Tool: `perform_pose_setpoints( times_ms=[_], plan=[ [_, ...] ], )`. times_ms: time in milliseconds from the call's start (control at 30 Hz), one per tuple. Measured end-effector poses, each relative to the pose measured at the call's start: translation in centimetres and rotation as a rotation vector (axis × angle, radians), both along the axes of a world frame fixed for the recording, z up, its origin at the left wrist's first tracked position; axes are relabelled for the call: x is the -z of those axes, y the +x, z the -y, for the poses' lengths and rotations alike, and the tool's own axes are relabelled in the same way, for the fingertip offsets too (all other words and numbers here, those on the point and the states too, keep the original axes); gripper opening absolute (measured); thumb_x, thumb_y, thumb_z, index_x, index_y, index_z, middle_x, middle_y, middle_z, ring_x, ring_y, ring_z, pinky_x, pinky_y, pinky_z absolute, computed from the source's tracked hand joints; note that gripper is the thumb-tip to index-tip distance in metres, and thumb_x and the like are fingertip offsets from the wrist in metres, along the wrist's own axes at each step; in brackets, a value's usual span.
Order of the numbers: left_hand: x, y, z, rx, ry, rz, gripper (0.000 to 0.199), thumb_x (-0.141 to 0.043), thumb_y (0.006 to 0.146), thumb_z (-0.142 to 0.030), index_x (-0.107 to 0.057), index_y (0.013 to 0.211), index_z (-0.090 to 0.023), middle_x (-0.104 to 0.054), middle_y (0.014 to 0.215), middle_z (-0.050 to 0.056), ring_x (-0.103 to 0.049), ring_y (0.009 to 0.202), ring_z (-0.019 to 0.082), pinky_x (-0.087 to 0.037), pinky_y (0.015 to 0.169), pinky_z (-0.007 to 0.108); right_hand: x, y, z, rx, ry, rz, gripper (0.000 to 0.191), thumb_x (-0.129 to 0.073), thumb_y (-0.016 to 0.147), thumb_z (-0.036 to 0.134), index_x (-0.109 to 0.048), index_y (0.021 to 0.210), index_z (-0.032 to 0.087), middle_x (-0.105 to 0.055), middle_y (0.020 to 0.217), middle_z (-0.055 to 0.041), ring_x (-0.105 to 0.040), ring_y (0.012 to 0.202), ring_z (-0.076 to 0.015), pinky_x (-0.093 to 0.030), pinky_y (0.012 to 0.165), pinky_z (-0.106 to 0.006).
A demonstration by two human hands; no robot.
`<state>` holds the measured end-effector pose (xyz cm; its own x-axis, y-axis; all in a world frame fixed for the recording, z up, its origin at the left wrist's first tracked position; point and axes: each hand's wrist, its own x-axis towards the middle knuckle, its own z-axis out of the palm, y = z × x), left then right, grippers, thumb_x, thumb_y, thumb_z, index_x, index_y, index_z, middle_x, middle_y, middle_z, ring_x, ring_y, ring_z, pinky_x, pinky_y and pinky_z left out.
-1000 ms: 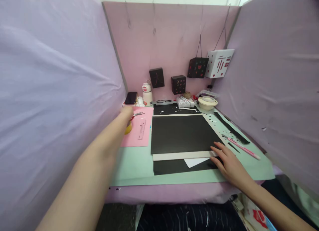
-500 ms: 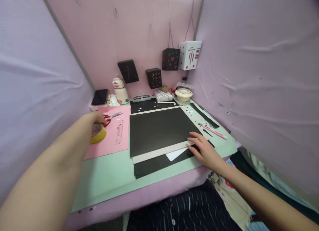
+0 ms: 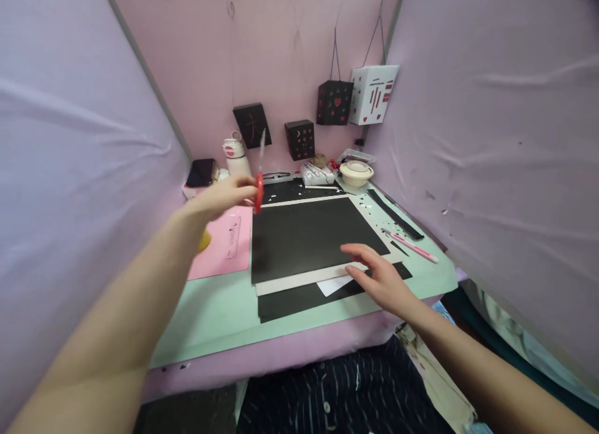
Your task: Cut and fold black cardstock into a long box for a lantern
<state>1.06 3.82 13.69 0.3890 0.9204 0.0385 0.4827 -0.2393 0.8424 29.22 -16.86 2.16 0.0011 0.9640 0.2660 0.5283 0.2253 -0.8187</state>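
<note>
Raised above the left side of the table, my left hand [image 3: 229,194] grips red-handled scissors [image 3: 259,193] by the handles, blades pointing up. A large black sheet of card [image 3: 309,237] lies on a white board [image 3: 299,278] in the middle. My right hand [image 3: 374,273] is over the near right corner of that sheet, fingers apart and holding nothing; I cannot tell whether it touches the board. Under the board's near edge are more black paper [image 3: 290,304] and a white paper piece [image 3: 333,286].
Pink paper [image 3: 219,259] with a clear ruler [image 3: 233,237] and partly hidden yellow tape [image 3: 204,241] lies left. A pink craft knife [image 3: 414,247] and black strips [image 3: 395,213] lie right. Behind stand a bottle [image 3: 237,158] and a lidded bowl [image 3: 356,173]; decorated boxes [image 3: 335,103] hang above.
My left hand has lifted the scissors off the pink paper and brought them right, blades turned upward. My right hand has shifted slightly, its fingers more curved. The view has tilted a little.
</note>
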Motion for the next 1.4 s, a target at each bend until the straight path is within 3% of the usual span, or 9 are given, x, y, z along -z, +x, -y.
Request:
perform_pose_setpoints(
  times_ms=[133,300,400,500,667,800,933,1100,1400],
  plan=[
    [3.6,6.3,5.9,0.255,-0.255,0.25,0.018,-0.059,0.075,-0.028,-0.06,0.089,-0.016,-0.067,0.088,0.004,-0.066,0.08,0.016,-0.055,0.079,0.034,-2.8,-2.2,-2.4,-0.075,-0.158,-0.421,0.052,-0.063,0.085,0.041,-0.047,0.132,0.027,-0.051,0.138,-0.0089,-0.052,0.124,-0.0238,-0.046,0.103,-0.046],
    [7.7,10.4,9.5,0.216,-0.092,0.074,0.023,-0.066,0.074,-0.029,-0.059,0.092,-0.017,-0.07,0.094,0.006,-0.067,0.083,0.021,-0.054,0.076,0.035,-4.2,-3.2,-4.3,-0.105,-0.406,-0.624,0.046,-0.067,0.081,0.038,-0.052,0.124,0.027,-0.058,0.127,-0.0072,-0.063,0.105,-0.0217,-0.056,0.086,-0.041],
    [8.5,10.1,9.4,0.401,-0.073,0.032,0.027,-0.065,0.076,-0.028,-0.062,0.101,-0.018,-0.072,0.098,0.006,-0.067,0.089,0.021,-0.053,0.079,0.033,-3.9,-2.2,-4.2,-0.061,-0.49,-0.639,0.035,-0.067,0.078,0.025,-0.057,0.112,0.024,-0.065,0.112,-0.0057,-0.066,0.093,-0.0198,-0.058,0.079,-0.038],
    [9.0,8.9,8.6,0.549,-0.108,0.045,0.024,-0.059,0.083,-0.03,-0.066,0.104,-0.02,-0.072,0.098,0.003,-0.068,0.089,0.02,-0.053,0.079,0.031,-3.8,-0.5,-3.9,-0.11,-0.574,-0.633,0.035,-0.063,0.079,0.02,-0.057,0.113,0.024,-0.065,0.116,-0.0068,-0.068,0.092,-0.0205,-0.058,0.079,-0.04],
    [11.5,7.4,7.3,0.337,0.159,-0.183,0.018,-0.059,0.083,-0.029,-0.069,0.095,-0.021,-0.07,0.094,0.004,-0.066,0.087,0.021,-0.051,0.081,0.034,-4.5,1.4,-4.0,-0.168,-0.629,-0.446,0.037,-0.06,0.079,0.019,-0.056,0.114,0.027,-0.068,0.107,-0.0051,-0.068,0.09,-0.0206,-0.057,0.071,-0.034],
    [13.4,7.4,7.5,0.41,0.347,-0.299,0.025,-0.059,0.083,-0.028,-0.067,0.105,-0.019,-0.063,0.113,0.008,-0.056,0.109,0.024,-0.044,0.097,0.038,-4.5,1.4,-4.8,-0.158,-0.642,-0.334,0.03,-0.056,0.076,0.016,-0.06,0.104,0.025,-0.069,0.092,-0.0039,-0.063,0.07,-0.0154,-0.046,0.05,-0.024],
    [13.9,7.3,7.9,0.444,0.346,-0.354,0.034,-0.056,0.085,-0.032,-0.063,0.116,-0.02,-0.053,0.13,0.01,-0.044,0.125,0.028,-0.037,0.105,0.043,-4.1,0.6,-5.4,-0.139,-0.651,-0.272,0.016,-0.053,0.072,0.014,-0.058,0.085,0.021,-0.065,0.074,-0.0023,-0.053,0.056,-0.0117,-0.031,0.043,-0.023],
    [14.3,7.4,8.0,0.465,0.383,-0.365,0.036,-0.051,0.088,-0.034,-0.061,0.12,-0.02,-0.05,0.132,0.011,-0.041,0.127,0.028,-0.034,0.107,0.045,-3.6,-0.6,-5.5,-0.099,-0.647,-0.415,0.009,-0.055,0.079,0.025,-0.048,0.076,0.021,-0.053,0.061,0.0016,-0.044,0.05,-0.0104,-0.026,0.045,-0.025],
    [14.9,7.8,8.1,0.517,0.421,-0.47,0.044,-0.047,0.093,-0.035,-0.053,0.134,-0.023,-0.039,0.148,0.013,-0.029,0.139,0.031,-0.026,0.11,0.05,-0.7,-0.4,-6.1,-0.115,-0.637,-0.743,0.033,-0.051,0.087,0.046,-0.055,0.108,0.022,-0.054,0.069,0.0023,-0.046,0.055,-0.0119,-0.033,0.052,-0.026]
  ],
)
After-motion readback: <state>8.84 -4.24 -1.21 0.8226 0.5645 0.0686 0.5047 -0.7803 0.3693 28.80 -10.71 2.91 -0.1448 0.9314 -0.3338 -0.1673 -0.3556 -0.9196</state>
